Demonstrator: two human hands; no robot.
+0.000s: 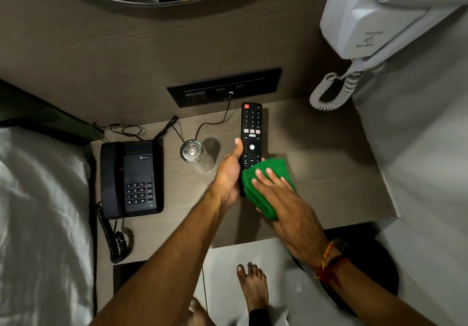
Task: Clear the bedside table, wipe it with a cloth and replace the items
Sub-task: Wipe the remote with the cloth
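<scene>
A black TV remote point(251, 128) is held above the brown bedside table point(329, 153), buttons up, with my left hand point(229, 173) gripping its lower left side. My right hand point(281, 194) presses a folded green cloth point(266, 181) against the remote's lower end, fingers spread over the cloth. An upturned clear glass point(193, 152) stands on the table just left of my left hand. A black desk phone point(131, 177) sits at the table's left end, with its coiled cord point(115, 237) trailing toward the front edge.
A bed with white sheets point(38, 211) borders the table on the left. A dark switch panel point(224, 87) with a thin cable plugged in sits on the back wall. A white wall-mounted hair dryer point(385, 16) with a coiled cord hangs at the upper right. My bare feet point(253, 287) stand on the floor below.
</scene>
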